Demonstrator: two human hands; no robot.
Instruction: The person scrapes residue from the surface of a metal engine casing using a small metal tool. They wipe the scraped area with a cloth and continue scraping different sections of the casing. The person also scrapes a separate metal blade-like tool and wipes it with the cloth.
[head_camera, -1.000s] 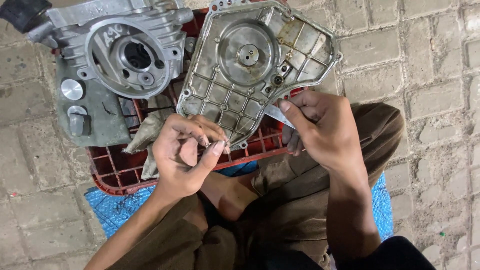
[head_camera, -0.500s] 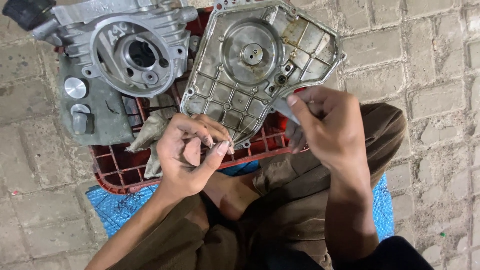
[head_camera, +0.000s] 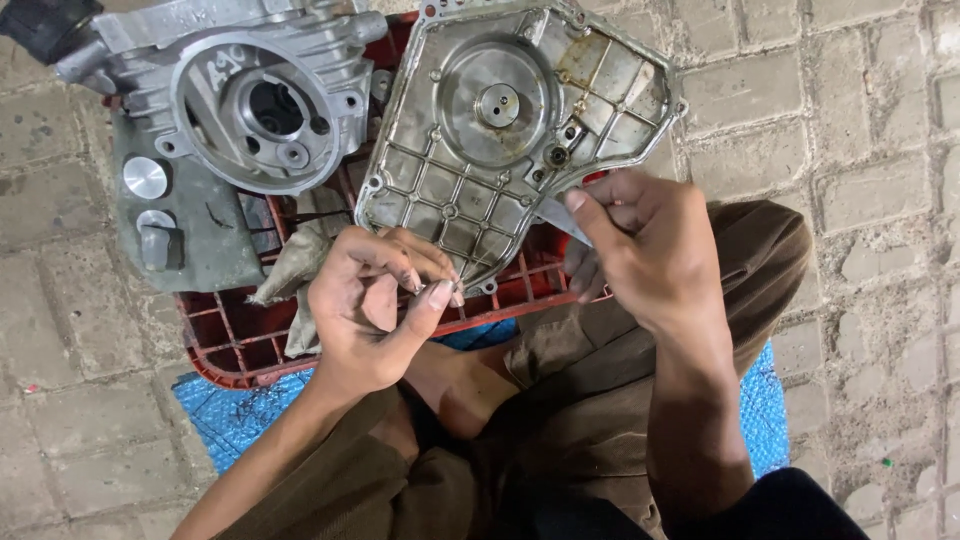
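Your engine cover (head_camera: 500, 130) is a flat grey cast-metal plate, inner face up, with ribbed cells, a round central recess and bolt holes along its rim. It lies tilted across the red crate. Your thin blade (head_camera: 562, 218) meets its lower edge.

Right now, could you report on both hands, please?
Left hand pinching engine cover lower rim. Right hand holding thin blade at cover edge. Rag beside.

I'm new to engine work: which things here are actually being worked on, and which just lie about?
In hand:
left hand pinching at the edge of the metal engine cover
right hand holding a thin blade at the cover

Lying about:
engine casing
rag
red crate
blue mat
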